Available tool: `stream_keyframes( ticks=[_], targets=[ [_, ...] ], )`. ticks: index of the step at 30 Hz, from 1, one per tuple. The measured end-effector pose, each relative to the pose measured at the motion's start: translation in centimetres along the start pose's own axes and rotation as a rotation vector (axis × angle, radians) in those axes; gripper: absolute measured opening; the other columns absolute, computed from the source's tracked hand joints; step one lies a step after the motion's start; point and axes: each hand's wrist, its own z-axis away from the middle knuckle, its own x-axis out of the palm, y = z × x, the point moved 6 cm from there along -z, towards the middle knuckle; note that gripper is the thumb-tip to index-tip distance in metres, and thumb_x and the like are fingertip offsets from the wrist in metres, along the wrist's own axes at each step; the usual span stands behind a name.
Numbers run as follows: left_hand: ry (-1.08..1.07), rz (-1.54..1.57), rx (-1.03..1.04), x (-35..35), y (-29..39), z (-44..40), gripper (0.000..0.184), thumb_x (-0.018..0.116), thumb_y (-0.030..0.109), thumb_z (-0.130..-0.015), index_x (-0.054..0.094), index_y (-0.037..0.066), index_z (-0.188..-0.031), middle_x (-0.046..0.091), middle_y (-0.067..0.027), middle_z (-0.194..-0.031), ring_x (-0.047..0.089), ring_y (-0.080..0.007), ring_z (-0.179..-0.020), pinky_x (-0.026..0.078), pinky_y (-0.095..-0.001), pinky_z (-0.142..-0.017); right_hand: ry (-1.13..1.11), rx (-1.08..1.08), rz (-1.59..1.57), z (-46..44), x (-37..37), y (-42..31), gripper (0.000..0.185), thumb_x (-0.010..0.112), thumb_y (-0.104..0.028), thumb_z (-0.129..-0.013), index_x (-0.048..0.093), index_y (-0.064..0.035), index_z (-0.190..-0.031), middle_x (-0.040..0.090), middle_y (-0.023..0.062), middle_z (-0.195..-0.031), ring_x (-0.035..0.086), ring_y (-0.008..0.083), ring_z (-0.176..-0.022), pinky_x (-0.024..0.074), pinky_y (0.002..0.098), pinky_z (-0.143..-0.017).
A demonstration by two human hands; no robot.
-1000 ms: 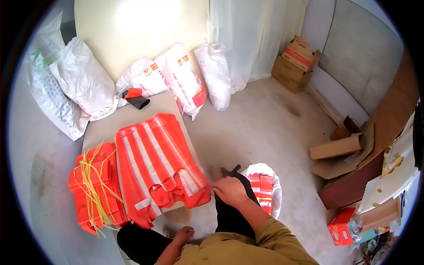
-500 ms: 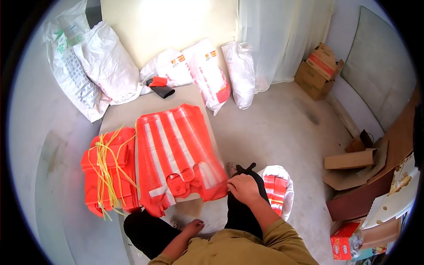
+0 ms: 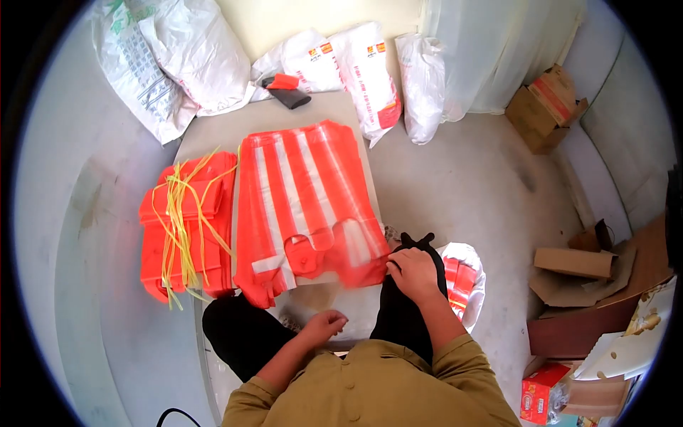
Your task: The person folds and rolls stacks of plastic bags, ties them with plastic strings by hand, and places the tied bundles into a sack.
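A stack of red-and-white striped plastic carrier bags (image 3: 306, 185) lies flat on a low table, handle ends toward me. My right hand (image 3: 416, 272) rests on my black-trousered right knee, fingers spread and holding nothing, just right of the stack's near corner. Beyond its fingers a black knotted strip (image 3: 418, 242) sticks up at the knee. My left hand (image 3: 324, 329) hangs over my lap between the legs, fingers loosely curled with nothing visible in them. Left of the stack sits a folded bundle of red bags (image 3: 158, 249), with yellow ties (image 3: 181, 220) draped across it.
White sacks (image 3: 196, 57) lean along the wall behind the table (image 3: 327, 110). A dark roll with a red piece (image 3: 288, 96) lies on its far end. Beside my right leg stands a white sack of red packs (image 3: 475, 285). Cardboard boxes (image 3: 541, 114) and flattened cardboard (image 3: 576, 285) are at the right.
The view has tilted down, so the table and bags appear higher. My left hand has lifted slightly and shifted right over my lap. My right hand stays on the knee.
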Motion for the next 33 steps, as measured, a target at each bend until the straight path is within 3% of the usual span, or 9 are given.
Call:
stream_keyframes(
  ticks=[1, 4, 6, 9, 15, 21, 24, 30, 33],
  targets=[
    [0.027, 0.011, 0.023, -0.4, 2.2, 0.3, 0.023, 0.069, 0.022, -0.100, 0.068, 0.000, -0.110, 0.069, -0.0069, -0.092, 0.065, -0.0139, -0.084, 0.053, -0.0307, -0.077, -0.028, 0.019, 0.004, 0.0, 0.3, 0.2, 0.013, 0.072, -0.023, -0.089, 0.073, -0.0109, -0.095, 0.072, 0.0058, -0.095, 0.066, 0.0297, -0.092, 0.0500, 0.0447, -0.080],
    [0.347, -0.367, 0.389, -3.1, 9.0, 0.8, 0.017, 0.073, 0.015, -0.094, 0.069, 0.003, -0.105, 0.070, -0.0096, -0.091, 0.066, -0.0180, -0.084, 0.053, -0.0328, -0.077, -0.004, 0.021, -0.041, 0.0, 0.2, 0.2, 0.014, 0.071, -0.022, -0.090, 0.072, -0.0095, -0.096, 0.072, 0.0062, -0.096, 0.066, 0.0296, -0.093, 0.0498, 0.0446, -0.081],
    [0.576, -0.556, 0.459, -4.6, 14.7, 1.8, 0.017, 0.075, 0.008, -0.088, 0.071, 0.005, -0.104, 0.071, -0.0131, -0.097, 0.067, -0.0279, -0.092, 0.053, -0.0378, -0.080, 0.024, 0.016, -0.067, 0.0, -0.1, 0.1, 0.014, 0.071, -0.021, -0.090, 0.072, -0.0089, -0.095, 0.072, 0.0059, -0.096, 0.065, 0.0295, -0.092, 0.0497, 0.0446, -0.081],
    [0.706, -0.780, 0.650, -7.0, 16.6, 0.2, 0.028, 0.074, 0.006, -0.085, 0.069, 0.004, -0.112, 0.069, -0.0169, -0.116, 0.064, -0.0376, -0.110, 0.053, -0.0437, -0.092, 0.043, 0.054, -0.114, 0.1, 0.0, 0.4, 0.017, 0.063, -0.023, -0.092, 0.074, -0.0096, -0.092, 0.072, 0.0092, -0.092, 0.065, 0.0342, -0.091, 0.0499, 0.0491, -0.082],
    [0.783, -0.928, 0.646, -8.6, 17.8, -4.1, 0.054, 0.074, 0.007, -0.083, 0.058, 0.001, -0.134, 0.058, -0.0205, -0.142, 0.055, -0.0395, -0.132, 0.047, -0.0457, -0.111, 0.089, 0.035, -0.144, 0.2, 0.0, 0.5, 0.012, 0.068, -0.020, -0.089, 0.072, -0.0097, -0.091, 0.071, 0.0079, -0.091, 0.065, 0.0327, -0.090, 0.0496, 0.0468, -0.082],
    [0.755, -0.916, 0.503, -9.7, 17.8, -5.2, 0.047, 0.075, 0.011, -0.083, 0.066, 0.001, -0.128, 0.061, -0.0172, -0.141, 0.058, -0.0366, -0.130, 0.048, -0.0435, -0.110, 0.114, 0.020, -0.148, 0.2, 0.1, 0.6, 0.010, 0.069, -0.019, -0.089, 0.072, -0.0099, -0.090, 0.071, 0.0072, -0.090, 0.065, 0.0320, -0.089, 0.0492, 0.0457, -0.080],
    [0.755, -0.860, 0.549, -10.1, 17.5, -5.3, 0.041, 0.074, 0.010, -0.082, 0.070, 0.002, -0.122, 0.063, -0.0160, -0.137, 0.061, -0.0348, -0.124, 0.050, -0.0450, -0.106, 0.101, 0.020, -0.146, 0.0, -0.1, 0.6, 0.009, 0.069, -0.019, -0.089, 0.072, -0.0102, -0.090, 0.071, 0.0070, -0.090, 0.065, 0.0317, -0.089, 0.0490, 0.0456, -0.079],
    [0.647, -0.803, 0.536, -11.7, 17.9, -5.7, 0.026, 0.073, 0.017, -0.088, 0.078, 0.006, -0.111, 0.068, -0.0162, -0.133, 0.063, -0.0343, -0.120, 0.052, -0.0436, -0.103, 0.122, -0.004, -0.152, 0.0, 0.1, 0.5, 0.008, 0.070, -0.018, -0.089, 0.072, -0.0107, -0.092, 0.071, 0.0067, -0.090, 0.065, 0.0316, -0.088, 0.0489, 0.0456, -0.079],
    [0.616, -0.787, 0.466, -12.9, 17.9, -6.1, 0.024, 0.072, 0.012, -0.092, 0.077, 0.003, -0.114, 0.070, -0.0163, -0.132, 0.066, -0.0343, -0.118, 0.054, -0.0408, -0.100, 0.087, 0.002, -0.120, -0.2, -0.1, 0.4, 0.011, 0.073, -0.017, -0.087, 0.074, -0.0086, -0.094, 0.073, 0.0051, -0.094, 0.066, 0.0282, -0.090, 0.0507, 0.0428, -0.078]
  ],
)
